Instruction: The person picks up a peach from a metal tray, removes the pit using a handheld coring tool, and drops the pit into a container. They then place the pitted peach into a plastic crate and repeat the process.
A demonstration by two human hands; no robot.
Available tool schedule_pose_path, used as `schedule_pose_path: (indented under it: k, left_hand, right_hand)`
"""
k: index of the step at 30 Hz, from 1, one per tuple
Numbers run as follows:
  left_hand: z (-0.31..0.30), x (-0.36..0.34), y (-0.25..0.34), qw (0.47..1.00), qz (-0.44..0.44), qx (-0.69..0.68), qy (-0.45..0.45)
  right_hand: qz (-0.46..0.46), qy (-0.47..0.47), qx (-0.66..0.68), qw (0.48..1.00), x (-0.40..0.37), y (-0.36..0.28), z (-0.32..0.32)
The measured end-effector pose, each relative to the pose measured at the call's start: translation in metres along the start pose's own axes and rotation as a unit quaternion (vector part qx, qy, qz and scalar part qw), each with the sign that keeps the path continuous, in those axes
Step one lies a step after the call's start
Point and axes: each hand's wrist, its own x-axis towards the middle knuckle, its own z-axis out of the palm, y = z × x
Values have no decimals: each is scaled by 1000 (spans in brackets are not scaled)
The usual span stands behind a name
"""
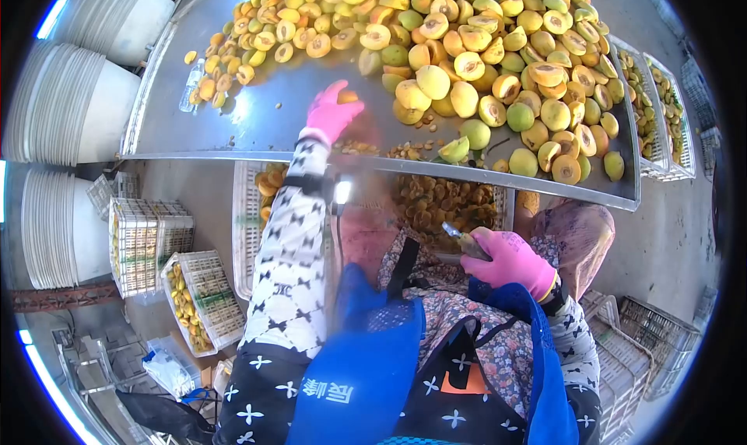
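Yellow-orange fruit half (347,96) sits inside the near edge of the grey metal surface (264,126), left of centre, at my pink-gloved left hand (331,117); its fingers curve loosely round it, though I can't tell whether they grip. I'd use light pads on such soft, rounded flesh. My pink-gloved right hand (510,264) has its fingers clamped on a slim tool with a shiny metal tip (451,229); I'd keep that clear of the blue apron (358,367). Smooth-skinned, hollowed halves (469,65) heap from the far edge toward the right near corner.

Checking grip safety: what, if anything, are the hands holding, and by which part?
The right hand holds a tool by its handle. The left hand has fruit at its fingers; whether held is unclear.
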Motion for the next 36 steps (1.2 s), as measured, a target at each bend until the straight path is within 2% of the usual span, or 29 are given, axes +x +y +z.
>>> schedule_pose_path:
  k: [1, 2, 3, 5, 7, 9, 10, 13, 14, 17, 20, 23, 26, 29, 30, 33, 35, 36]
  left_hand:
    - [1, -11, 2, 973, 33, -218, -68]
    - [5, -26, 3, 894, 65, -423, -135]
    - [10, -50, 15, 895, 155, -398, -130]
    - [25, -102, 48, 835, 188, -496, -147]
    - [43, -142, 75, 674, 67, -713, -181]
    - [59, -171, 98, 660, 55, -732, -159]
    - [65, -179, 105, 653, 50, -741, -149]
    - [75, -191, 114, 633, 49, -747, -195]
    - [78, -190, 109, 629, 23, -749, -207]
    - [76, -197, 115, 738, 0, -659, -144]
    - [73, -200, 119, 708, 10, -686, -165]
    - [72, -203, 117, 708, 24, -682, -180]
    - [77, -208, 124, 734, 20, -665, -140]
    - [84, -210, 123, 742, 10, -664, -94]
    - [87, -209, 122, 744, 24, -662, -88]
    - [95, -207, 118, 749, 49, -659, -55]
    - [98, -208, 124, 747, 48, -663, -20]
    - [97, -208, 122, 762, 36, -646, -42]
  right_hand:
    - [-18, 29, 16, 999, 2, 1, 0]
    - [-36, 59, 32, 997, 4, 2, 1]
    - [-52, 88, 50, 994, 6, 2, 4]
    - [-138, 174, 29, 975, 16, -7, 8]
    - [-191, 251, 7, 949, 24, -20, 13]
    - [-219, 320, -13, 922, 29, -33, 17]
    - [-228, 324, -50, 917, 31, -37, 16]
    - [-180, 299, -172, 921, 33, -29, 17]
    - [-156, 308, -198, 917, 33, -28, 17]
    - [-170, 325, -239, 899, 26, -29, 15]
    - [-186, 350, -278, 875, 20, -34, 12]
    - [-172, 325, -325, 872, 19, -31, 12]
    - [-145, 266, -305, 903, 17, -29, 14]
    - [-144, 229, -183, 945, 19, -28, 25]
    - [-185, 238, -169, 938, 19, -28, 28]
    - [-145, 235, -52, 960, 20, -32, 41]
    - [-175, 240, -94, 950, 26, -22, 43]
    - [-182, 239, -130, 945, 28, -16, 41]
